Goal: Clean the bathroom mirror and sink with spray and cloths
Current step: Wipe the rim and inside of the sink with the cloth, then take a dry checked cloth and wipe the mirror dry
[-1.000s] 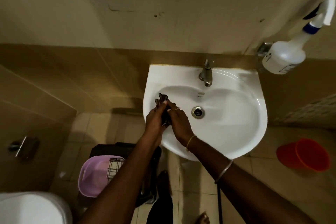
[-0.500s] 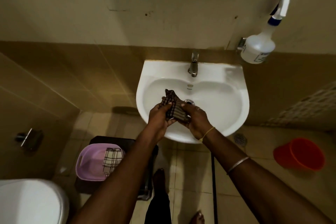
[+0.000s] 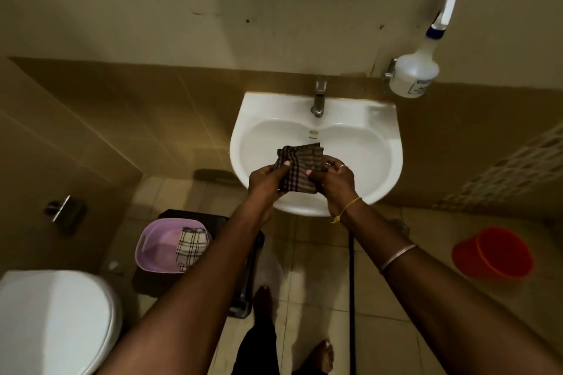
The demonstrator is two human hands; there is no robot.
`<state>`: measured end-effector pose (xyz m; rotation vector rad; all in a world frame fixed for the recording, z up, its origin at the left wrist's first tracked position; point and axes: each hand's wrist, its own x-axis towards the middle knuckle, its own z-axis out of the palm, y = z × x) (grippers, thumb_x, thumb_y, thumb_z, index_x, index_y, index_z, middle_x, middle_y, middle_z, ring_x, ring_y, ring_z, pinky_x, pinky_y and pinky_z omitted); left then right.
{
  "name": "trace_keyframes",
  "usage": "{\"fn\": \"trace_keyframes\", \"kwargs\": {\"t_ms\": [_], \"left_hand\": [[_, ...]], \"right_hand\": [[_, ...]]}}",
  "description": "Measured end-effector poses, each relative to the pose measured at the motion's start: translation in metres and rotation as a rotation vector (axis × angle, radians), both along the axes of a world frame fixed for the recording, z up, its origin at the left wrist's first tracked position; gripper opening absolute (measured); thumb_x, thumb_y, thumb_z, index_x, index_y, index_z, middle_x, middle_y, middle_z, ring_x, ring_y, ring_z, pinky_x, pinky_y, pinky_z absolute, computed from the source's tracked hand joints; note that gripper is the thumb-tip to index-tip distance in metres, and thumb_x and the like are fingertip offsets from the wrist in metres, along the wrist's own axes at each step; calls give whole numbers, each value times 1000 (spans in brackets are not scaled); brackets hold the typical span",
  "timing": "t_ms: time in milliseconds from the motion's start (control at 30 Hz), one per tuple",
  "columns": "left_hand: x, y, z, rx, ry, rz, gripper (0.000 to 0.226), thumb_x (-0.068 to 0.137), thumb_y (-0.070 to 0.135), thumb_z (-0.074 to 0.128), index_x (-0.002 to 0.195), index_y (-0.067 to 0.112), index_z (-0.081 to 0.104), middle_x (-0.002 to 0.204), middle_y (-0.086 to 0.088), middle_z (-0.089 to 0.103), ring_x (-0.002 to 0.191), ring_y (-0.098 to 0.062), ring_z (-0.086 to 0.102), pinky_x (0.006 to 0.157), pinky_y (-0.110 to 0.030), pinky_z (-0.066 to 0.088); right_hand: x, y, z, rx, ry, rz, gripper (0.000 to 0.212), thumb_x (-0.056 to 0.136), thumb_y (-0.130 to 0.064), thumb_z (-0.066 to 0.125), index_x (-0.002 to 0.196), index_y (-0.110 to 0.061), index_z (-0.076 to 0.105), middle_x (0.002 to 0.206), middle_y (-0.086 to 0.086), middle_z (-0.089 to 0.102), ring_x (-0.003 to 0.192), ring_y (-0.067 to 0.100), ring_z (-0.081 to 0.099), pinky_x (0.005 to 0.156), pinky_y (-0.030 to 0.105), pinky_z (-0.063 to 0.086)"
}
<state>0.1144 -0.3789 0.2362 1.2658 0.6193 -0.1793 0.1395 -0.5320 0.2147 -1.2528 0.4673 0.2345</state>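
Pinching the checked cloth (image 3: 300, 166) are both hands (image 3: 264, 182) (image 3: 334, 181); spray bottle (image 3: 412, 70) label (image 3: 423, 86) looks illegible.

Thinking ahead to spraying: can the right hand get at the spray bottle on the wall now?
Probably, once freed: the right hand and left hand both grip the checked cloth over the sink, but nothing stands between it and the spray bottle.

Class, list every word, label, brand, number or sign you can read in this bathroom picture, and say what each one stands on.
Nothing can be read for certain.
Spray bottle: a label with blue print, too blurred to read.
Sink: a small mark below the tap, too small to read.
Checked cloth gripped by the left hand and right hand: pattern only, no text.
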Motion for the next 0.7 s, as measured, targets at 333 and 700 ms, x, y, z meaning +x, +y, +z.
{"fn": "trace_keyframes", "kwargs": {"t_ms": [333,700], "left_hand": [[-29,43,24,81,-72,-1,36,95,15,69,130,9,60,120,-8,72,109,-27,70,88,-44,61],[-102,210,-25,354,-11,39,21,94,2,66,114,8,66,101,-3,73,94,-19,70,70,-18,56]], "right_hand": [[-24,38,32,-121,-119,4,37,84,-3,80,112,-8,57,106,20,74,102,35,73,85,47,62],[-90,216,-18,-253,-91,247,48,82,11,75,126,6,55,114,20,72,99,24,70,79,21,60]]}}
